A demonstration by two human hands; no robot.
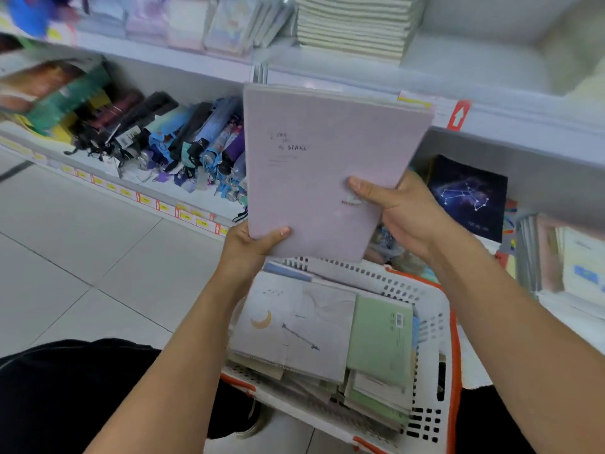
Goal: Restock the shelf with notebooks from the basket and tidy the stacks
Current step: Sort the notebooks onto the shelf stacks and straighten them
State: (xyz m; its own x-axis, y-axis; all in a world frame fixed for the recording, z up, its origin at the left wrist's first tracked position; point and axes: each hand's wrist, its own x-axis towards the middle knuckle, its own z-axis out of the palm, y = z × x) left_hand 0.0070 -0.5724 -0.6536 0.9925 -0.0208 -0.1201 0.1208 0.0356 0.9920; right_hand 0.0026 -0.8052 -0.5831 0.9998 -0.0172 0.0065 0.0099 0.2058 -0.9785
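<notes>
Directly in front of the shelving, a person holds up a small stack of pale lilac notebooks (327,165) with both hands. Left hand (248,247) grips the lower left corner, thumb curled over the front cover, fingers hidden behind. Right hand (402,211) clamps the lower right edge, thumb laid flat across the cover, fingers wrapped round the back. Stack is held nearly upright, tilted slightly, above the basket and in front of the shelf edge (491,116). Several page edges show along its top, so more than one book; exact count not clear.

Below the hands sits a white basket with orange trim (435,322), holding more notebooks: a grey one with a crescent moon (288,326) on top, a green one (379,342) beside it, others underneath.

Upper shelf carries a tall stack of cream notebooks (353,24). Lower shelf to the right has a dark constellation-cover notebook (468,198). Folded umbrellas (183,139) lie on the lower shelf to the left. Tiled floor (82,240) underfoot.
</notes>
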